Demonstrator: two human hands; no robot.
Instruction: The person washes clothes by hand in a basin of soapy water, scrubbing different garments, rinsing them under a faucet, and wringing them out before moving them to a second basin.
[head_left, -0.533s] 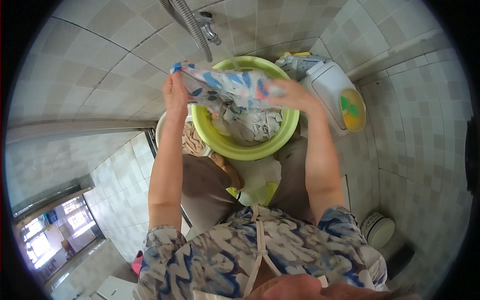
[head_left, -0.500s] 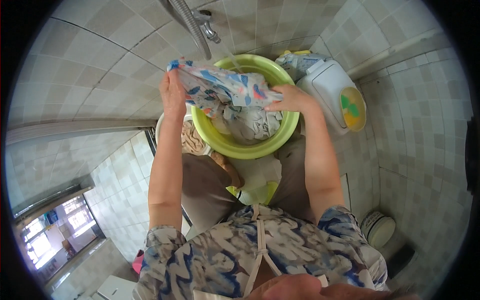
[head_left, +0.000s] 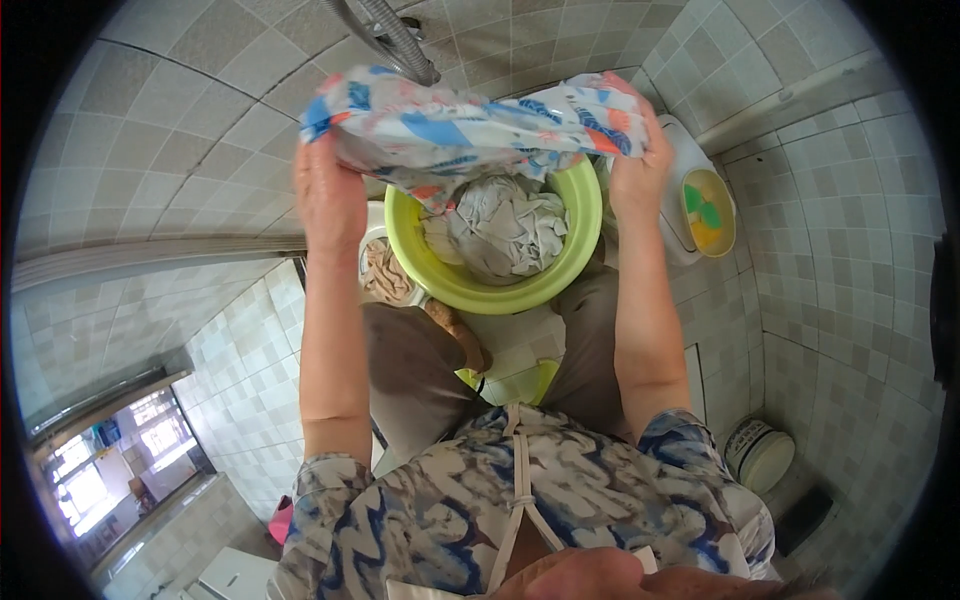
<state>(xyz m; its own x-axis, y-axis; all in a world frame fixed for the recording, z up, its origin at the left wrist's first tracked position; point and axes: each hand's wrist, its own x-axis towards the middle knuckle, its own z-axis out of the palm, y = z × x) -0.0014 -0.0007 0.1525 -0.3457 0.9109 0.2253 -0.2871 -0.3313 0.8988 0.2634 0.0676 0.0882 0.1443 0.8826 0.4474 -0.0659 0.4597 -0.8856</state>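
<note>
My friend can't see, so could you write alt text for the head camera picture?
A person's left hand and right hand hold a patterned cloth, white with blue and coral, spread above the far side of a green tub holding pale grey fabric. Beige cloth lies to the tub's left.

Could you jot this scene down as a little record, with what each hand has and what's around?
Left hand: grips one end of the patterned cloth
Right hand: grips the other end
Patterned cloth: white with blue and coral shapes, stretched between the hands, over the basin's far side
Green basin: holds crumpled grey cloth
Left of basin: white tub with beige cloth
Above: ribbed hose by the tiled wall
</note>
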